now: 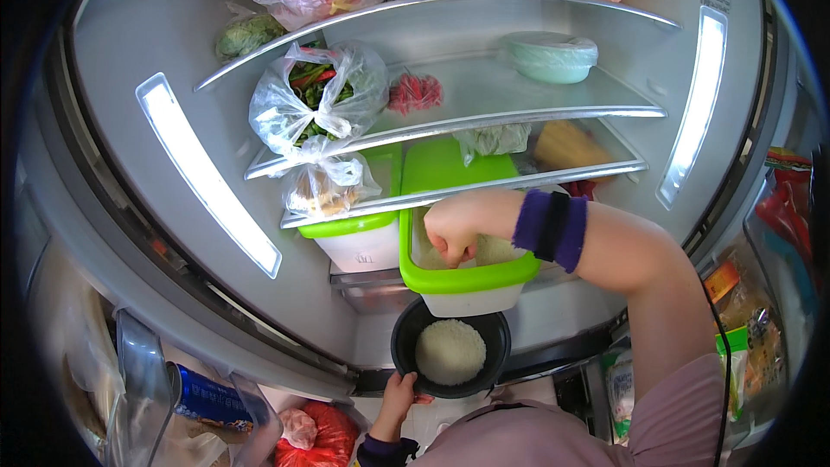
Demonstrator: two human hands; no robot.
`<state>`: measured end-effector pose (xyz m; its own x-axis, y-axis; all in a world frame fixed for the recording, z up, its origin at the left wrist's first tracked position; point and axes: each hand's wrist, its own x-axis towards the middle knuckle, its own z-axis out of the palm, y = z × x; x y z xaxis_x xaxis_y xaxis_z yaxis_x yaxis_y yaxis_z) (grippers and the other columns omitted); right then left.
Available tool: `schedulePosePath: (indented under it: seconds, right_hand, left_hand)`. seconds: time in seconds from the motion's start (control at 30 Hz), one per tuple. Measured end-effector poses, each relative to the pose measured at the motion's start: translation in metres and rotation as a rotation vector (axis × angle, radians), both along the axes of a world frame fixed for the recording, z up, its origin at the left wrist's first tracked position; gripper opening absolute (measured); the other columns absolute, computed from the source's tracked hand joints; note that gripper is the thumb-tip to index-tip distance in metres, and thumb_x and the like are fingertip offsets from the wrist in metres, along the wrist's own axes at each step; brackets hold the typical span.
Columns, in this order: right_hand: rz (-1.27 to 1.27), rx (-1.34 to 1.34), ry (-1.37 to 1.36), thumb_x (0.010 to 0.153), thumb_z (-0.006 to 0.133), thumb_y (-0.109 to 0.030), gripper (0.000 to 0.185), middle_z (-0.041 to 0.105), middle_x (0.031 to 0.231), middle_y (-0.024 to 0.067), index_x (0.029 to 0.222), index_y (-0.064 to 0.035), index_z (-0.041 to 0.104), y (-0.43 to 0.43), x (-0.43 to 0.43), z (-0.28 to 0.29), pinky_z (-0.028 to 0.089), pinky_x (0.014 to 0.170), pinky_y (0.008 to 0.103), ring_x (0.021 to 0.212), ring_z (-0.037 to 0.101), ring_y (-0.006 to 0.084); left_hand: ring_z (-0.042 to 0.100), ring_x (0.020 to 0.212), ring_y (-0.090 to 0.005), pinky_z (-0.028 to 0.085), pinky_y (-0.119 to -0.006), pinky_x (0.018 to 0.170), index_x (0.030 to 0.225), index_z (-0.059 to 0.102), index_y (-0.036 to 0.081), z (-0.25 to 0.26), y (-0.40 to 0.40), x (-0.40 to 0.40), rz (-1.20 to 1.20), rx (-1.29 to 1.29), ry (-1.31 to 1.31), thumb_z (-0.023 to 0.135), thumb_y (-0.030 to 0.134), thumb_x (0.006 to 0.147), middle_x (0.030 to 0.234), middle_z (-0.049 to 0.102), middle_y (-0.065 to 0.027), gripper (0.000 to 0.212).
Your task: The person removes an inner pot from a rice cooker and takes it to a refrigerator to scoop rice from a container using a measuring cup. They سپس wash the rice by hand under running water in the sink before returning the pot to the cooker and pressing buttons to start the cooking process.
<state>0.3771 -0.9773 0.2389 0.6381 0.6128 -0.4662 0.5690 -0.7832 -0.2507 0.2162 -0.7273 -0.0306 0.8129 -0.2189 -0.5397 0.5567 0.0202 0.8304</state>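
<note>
My left hand (403, 395) grips the rim of a dark round pot (500, 353) from below left. White rice (450, 351) lies in the middle of the pot, and its dark inner wall shows around the heap. Just above it, a white bin with a bright green rim (473, 282) juts out from a refrigerator shelf. My right hand (450, 233) is inside this bin, its fingers curled and pointing down close to more rice (496, 250). Whether those fingers hold anything is hidden. The bin's green lid (447, 165) reaches back beneath the glass shelf.
A second green-lidded bin (356, 243) stands to the left. Over my right forearm runs a glass shelf edge (467, 186). Tied plastic bags of vegetables (318, 97) and a film-covered bowl (551, 58) occupy the shelf above. Door racks flank me; a blue can (211, 395) lies in the left one.
</note>
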Motion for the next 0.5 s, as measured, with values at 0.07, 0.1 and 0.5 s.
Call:
schedulePosePath:
  seconds: [0.07,0.1,0.5]
  right_hand:
    - [-0.132,0.081,0.01,0.072,0.072,-0.021,0.017,0.066,0.064,0.0011,0.07,-0.0052,0.068,-0.013,-0.012,0.013,0.048,0.055,0.0266,0.058,0.063,0.0115]
    - [-0.186,0.129,0.015,0.073,0.072,-0.021,0.017,0.066,0.065,0.0008,0.072,-0.0052,0.068,-0.016,-0.017,0.018,0.048,0.055,0.0266,0.058,0.063,0.0115]
    - [-0.367,0.558,-0.193,0.076,0.072,-0.02,0.017,0.064,0.066,0.0038,0.081,-0.0044,0.067,-0.06,-0.085,0.059,0.044,0.058,0.0245,0.059,0.058,0.011]
  left_hand:
    - [0.064,0.054,-0.03,0.057,-0.037,0.049,0.111,0.042,-0.006,-0.003,0.001,0.0,-0.012,-0.025,0.011,0.041,0.016,0.092,0.079,0.063,-0.0209,0.03]
    - [0.064,0.054,-0.0303,0.057,-0.037,0.049,0.112,0.042,-0.006,-0.004,0.005,0.0,-0.006,-0.03,0.015,0.042,0.016,0.092,0.079,0.063,-0.0213,0.03]
    - [0.065,0.057,-0.0328,0.058,-0.04,0.052,0.114,0.041,-0.006,-0.002,0.001,0.005,-0.048,0.012,0.044,0.043,0.015,0.091,0.082,0.063,-0.0217,0.03]
